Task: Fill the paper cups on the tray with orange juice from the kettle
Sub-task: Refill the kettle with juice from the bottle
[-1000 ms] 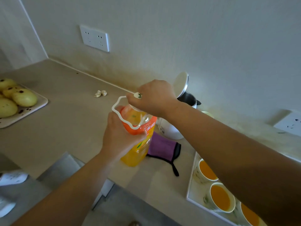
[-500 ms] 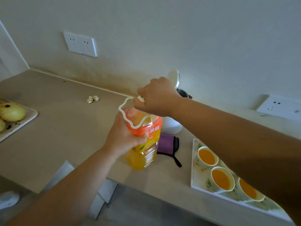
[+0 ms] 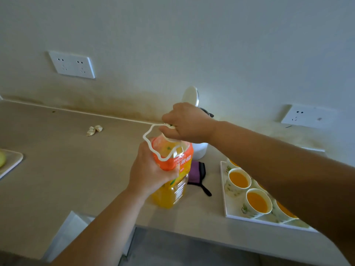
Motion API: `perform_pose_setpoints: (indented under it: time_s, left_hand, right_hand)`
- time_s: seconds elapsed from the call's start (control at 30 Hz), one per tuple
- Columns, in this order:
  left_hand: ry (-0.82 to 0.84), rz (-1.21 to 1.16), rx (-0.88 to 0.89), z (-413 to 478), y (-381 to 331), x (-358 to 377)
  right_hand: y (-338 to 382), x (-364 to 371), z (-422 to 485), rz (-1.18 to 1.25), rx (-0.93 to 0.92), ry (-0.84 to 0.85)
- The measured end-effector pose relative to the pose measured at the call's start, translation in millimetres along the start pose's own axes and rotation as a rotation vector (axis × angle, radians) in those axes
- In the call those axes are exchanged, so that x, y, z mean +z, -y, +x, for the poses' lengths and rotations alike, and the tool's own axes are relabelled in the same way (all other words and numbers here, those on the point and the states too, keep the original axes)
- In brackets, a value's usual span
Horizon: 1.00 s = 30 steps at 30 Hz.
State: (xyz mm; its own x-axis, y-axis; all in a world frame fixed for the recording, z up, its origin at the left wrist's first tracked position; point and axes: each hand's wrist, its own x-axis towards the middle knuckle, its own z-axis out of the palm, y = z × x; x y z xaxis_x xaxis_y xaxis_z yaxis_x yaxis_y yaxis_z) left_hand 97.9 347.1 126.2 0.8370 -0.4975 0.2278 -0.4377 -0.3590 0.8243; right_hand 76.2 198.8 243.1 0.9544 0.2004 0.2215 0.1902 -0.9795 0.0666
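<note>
An orange juice bottle (image 3: 173,181) with an orange label and a white carry loop stands on the counter. My left hand (image 3: 151,169) grips its upper body. My right hand (image 3: 187,122) closes over the cap at the bottle's neck. Behind my right hand stands the white kettle (image 3: 199,150) with its lid (image 3: 190,96) flipped up; most of it is hidden. To the right a white tray (image 3: 230,214) holds several paper cups; two of them, one (image 3: 239,179) behind the other (image 3: 257,202), show orange juice inside. My right forearm covers the others.
A purple cloth (image 3: 196,172) with a black strap lies between bottle and tray. Crumpled scraps (image 3: 94,129) lie near the wall. Another tray's corner (image 3: 11,162) shows at far left. Wall sockets sit at left (image 3: 72,64) and right (image 3: 307,116). The counter edge (image 3: 192,232) runs below.
The view has shifted right, so the fruit tray has almost left the frame. Both hands stay on the bottle, the right one still on the cap.
</note>
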Motion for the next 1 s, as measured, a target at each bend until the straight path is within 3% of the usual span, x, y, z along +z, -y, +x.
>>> perform_pose_setpoints:
  time_s: [0.1,0.27,0.53,1.0]
  left_hand:
    - [-0.015,-0.024,0.005,1,2,0]
    - [-0.043,-0.031,0.0,-1,0,0]
    - [-0.018,-0.015,0.029,0,2,3]
    - [-0.009,-0.033,0.032,0,3,2]
  right_hand:
    - [5,-8,4,-0.19,0.017,0.062]
    - [26,-17,7,-0.409,0.336,0.117]
    - [3,-12,-8,-0.09,0.077,0.138]
    - [1,-15,-16,0.175,0.059,0.253]
